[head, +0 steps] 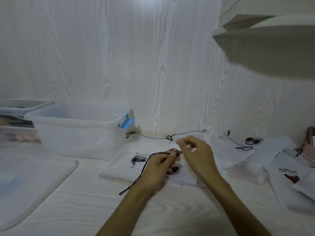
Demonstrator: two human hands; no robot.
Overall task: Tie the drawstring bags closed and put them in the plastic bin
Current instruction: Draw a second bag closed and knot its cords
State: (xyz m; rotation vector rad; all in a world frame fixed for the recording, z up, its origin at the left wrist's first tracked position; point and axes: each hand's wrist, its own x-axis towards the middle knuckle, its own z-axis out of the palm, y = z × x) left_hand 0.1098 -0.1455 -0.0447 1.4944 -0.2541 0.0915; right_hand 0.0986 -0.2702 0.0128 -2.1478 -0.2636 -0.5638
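White fabric everywhere: flat drawstring bags (153,160) stacked mid-counter, printed faces up, right under both hands. Left hand (159,165) curled round the dark cord (144,166), grip pinching it near the fingertips, loose tail trailing down toward the near edge of the counter (85,210). Held up off the stack, probably to keep the cord taut enough for a knot. Right hand (196,150) just beside it, fingers bent and close to the cord's loop; motion blur here, so cannot tell whether that grip is pinching the cord or merely hovering at it. Looks like mid-knot, loop being formed between the two hands.

Clear plastic bin (76,130) with a blue latch (126,120) sitting to the left, near the stack, lid off and mouth up; handy for a short drop once a bag is tied. Contents hard to read through the frosted wall. Flat translucent lid (34,181) lying on the counter at near left, out of the way. More bags (255,150) fanned out to the right, one printed POPULAR (289,176), cords loose at their tops, so plenty apparently left to tie. Other clear containers (18,113) behind the bin at far left. White shelves (264,26) overhead at right against the pale wood-grain wall (119,57)
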